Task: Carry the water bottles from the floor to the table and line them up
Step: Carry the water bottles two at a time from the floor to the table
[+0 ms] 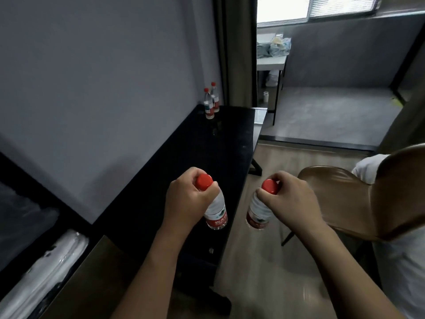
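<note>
Head view is showing me carrying two water bottles at once, one in each hand, so I am making fewer trips. My left hand is curling its fingers round the neck of the left bottle just under its red cap, letting the body hang down over the near part of the black bench. My right hand is gripping the right bottle the same way, thumb and fingers closing round the neck below the red cap; that bottle is hanging beyond the bench edge, over the wooden floor, near the brown chair. I am holding both by the neck because, I judge, that is the easiest place to pinch a smooth bottle from above and it is keeping them close to upright for setting down. Two bottles are already standing side by side at the far end of the bench against the grey wall, so the line is beginning there. I am judging that the pair in my hands belongs next to those, continuing the row toward me, with the left one going down first since it is already above the bench top.
</note>
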A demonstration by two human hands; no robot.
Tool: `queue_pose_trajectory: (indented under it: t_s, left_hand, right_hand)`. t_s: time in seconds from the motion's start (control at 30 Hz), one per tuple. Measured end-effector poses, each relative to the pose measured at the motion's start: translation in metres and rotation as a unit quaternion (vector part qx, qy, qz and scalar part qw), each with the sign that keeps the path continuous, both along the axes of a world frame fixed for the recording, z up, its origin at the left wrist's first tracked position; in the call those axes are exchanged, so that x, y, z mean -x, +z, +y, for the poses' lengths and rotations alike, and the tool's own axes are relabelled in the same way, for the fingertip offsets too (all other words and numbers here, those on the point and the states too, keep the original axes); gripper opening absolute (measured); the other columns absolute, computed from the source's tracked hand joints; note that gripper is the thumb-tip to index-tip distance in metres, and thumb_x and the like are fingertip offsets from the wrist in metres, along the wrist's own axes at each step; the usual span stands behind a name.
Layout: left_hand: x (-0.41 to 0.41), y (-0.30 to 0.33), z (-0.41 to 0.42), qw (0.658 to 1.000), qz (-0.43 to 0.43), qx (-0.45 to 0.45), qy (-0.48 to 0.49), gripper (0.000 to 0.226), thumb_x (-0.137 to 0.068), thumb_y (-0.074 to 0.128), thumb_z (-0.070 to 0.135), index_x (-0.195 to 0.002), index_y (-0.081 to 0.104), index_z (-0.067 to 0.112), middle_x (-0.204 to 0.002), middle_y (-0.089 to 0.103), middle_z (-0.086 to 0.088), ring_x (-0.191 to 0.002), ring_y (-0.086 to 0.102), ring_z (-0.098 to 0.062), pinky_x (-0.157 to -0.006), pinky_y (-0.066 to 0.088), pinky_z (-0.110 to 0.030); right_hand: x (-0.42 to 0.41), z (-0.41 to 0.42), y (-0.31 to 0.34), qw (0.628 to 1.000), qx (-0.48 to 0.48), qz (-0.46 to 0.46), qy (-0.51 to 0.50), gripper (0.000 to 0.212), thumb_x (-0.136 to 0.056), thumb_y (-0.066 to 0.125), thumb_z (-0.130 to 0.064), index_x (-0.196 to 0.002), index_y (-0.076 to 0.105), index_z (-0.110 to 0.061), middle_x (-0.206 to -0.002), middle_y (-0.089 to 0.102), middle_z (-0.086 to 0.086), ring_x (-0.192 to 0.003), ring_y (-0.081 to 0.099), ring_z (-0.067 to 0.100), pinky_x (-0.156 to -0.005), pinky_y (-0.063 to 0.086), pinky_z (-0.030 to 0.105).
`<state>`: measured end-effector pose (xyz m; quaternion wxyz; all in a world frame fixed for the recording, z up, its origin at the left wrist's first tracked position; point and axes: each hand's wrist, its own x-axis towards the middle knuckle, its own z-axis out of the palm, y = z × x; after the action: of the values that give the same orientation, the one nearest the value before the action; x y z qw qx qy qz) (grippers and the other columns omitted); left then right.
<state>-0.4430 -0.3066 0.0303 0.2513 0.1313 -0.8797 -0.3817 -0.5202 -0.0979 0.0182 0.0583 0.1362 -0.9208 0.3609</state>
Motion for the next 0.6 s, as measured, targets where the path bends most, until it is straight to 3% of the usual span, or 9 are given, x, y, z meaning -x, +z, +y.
queue_pose_trajectory:
  t_s: [0.27,0.4,0.6]
  left_hand:
    - [0.133,-0.006,-0.009,0.999,-0.023,-0.021,0.032,0.015,-0.076,0.074,0.035,-0.074,0.061,0.03,-0.069,0.064,0.011,-0.06,0.063,-0.005,-0.052,0.049,-0.016]
    - [0.198,-0.006,-0.006,0.998,-0.037,0.003,0.054,0.015,-0.077,0.075,0.035,-0.074,0.061,0.031,-0.07,0.064,0.013,-0.061,0.063,-0.006,-0.053,0.049,-0.013]
    - [0.281,0.008,-0.011,0.995,-0.026,0.008,0.094,0.015,-0.078,0.073,0.038,-0.075,0.06,0.032,-0.071,0.064,0.012,-0.061,0.062,-0.005,-0.053,0.049,-0.013]
  right_hand:
    - [0.15,-0.005,-0.014,1.0,0.015,-0.019,0.005,0.019,-0.07,0.063,-0.048,-0.077,0.062,-0.031,-0.069,0.061,-0.015,-0.068,0.057,0.005,-0.058,0.045,0.028]
    - [0.229,-0.009,-0.018,0.999,-0.018,-0.005,0.05,0.021,-0.067,0.06,-0.052,-0.073,0.059,-0.031,-0.064,0.056,-0.016,-0.062,0.051,0.004,-0.05,0.031,0.02]
    - [0.335,-0.02,-0.008,0.998,0.004,0.007,0.068,0.021,-0.068,0.06,-0.053,-0.068,0.048,-0.036,-0.063,0.054,-0.017,-0.062,0.052,0.006,-0.053,0.035,0.025]
